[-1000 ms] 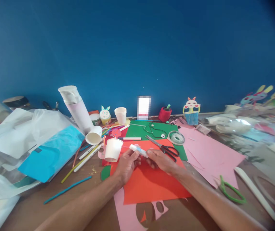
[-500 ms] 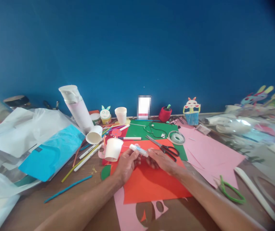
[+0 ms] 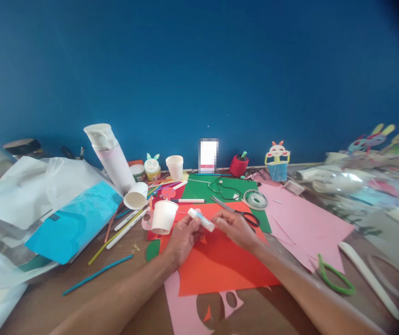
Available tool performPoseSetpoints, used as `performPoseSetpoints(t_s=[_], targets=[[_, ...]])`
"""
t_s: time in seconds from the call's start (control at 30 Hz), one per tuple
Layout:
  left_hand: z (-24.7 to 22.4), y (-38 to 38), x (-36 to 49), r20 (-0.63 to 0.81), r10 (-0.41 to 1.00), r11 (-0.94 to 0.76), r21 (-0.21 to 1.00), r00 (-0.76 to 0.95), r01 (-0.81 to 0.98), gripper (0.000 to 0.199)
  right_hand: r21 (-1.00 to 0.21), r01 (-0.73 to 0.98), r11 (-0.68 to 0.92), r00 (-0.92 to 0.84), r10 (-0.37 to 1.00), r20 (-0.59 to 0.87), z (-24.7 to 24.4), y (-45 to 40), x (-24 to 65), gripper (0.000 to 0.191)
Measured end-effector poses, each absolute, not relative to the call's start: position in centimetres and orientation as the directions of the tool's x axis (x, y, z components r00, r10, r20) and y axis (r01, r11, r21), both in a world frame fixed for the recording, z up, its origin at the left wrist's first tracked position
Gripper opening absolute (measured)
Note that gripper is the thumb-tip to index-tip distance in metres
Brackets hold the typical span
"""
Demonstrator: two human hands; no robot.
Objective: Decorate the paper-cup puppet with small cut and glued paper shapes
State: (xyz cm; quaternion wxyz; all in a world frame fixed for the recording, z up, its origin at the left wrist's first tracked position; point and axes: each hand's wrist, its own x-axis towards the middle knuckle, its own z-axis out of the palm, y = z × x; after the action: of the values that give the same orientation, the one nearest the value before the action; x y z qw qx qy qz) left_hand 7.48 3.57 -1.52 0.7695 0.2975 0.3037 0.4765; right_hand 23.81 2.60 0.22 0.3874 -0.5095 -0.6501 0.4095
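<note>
My left hand (image 3: 185,235) grips a small white tube with a pale blue label (image 3: 201,220), which looks like a glue stick. The tube is tilted, its white end up and to the left. Just right of its lower end is my right hand (image 3: 237,228), fingers curled and pressed together; whether anything is between them I cannot make out. Both hands are above an orange-red paper sheet (image 3: 220,272). A white paper cup (image 3: 163,217) lies tilted left of my left hand. Black-handled scissors (image 3: 250,217) lie behind my right hand.
Pink paper (image 3: 311,218) spreads to the right, near a roll of clear tape (image 3: 255,199). At left are a plastic bag (image 3: 56,186), a blue packet (image 3: 77,223) and a blue pipe cleaner (image 3: 98,274). A blue cup with a paper figure (image 3: 276,171) stands at the back.
My right hand has come off the tube's lower end, lifting slightly, and its fingers have curled in. The tube stays in my left hand, tilted a little more steeply.
</note>
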Motion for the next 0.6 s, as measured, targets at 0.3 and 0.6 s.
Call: performPoseSetpoints(t_s=[0.3,0.6], targets=[[-1.1,3.2,7.2,-0.141,0.895,0.368,0.769,0.422,-0.523,0.018,-0.597,0.743,0.302,-0.171,0.948,0.267,-0.1,4.4,27.2,0.041],[-0.5,2.9,7.1,-0.190,0.874,0.407,0.791,0.448,-0.457,0.020,-0.858,0.466,0.215,-0.143,0.976,0.167,0.2,4.3,26.5,0.023]])
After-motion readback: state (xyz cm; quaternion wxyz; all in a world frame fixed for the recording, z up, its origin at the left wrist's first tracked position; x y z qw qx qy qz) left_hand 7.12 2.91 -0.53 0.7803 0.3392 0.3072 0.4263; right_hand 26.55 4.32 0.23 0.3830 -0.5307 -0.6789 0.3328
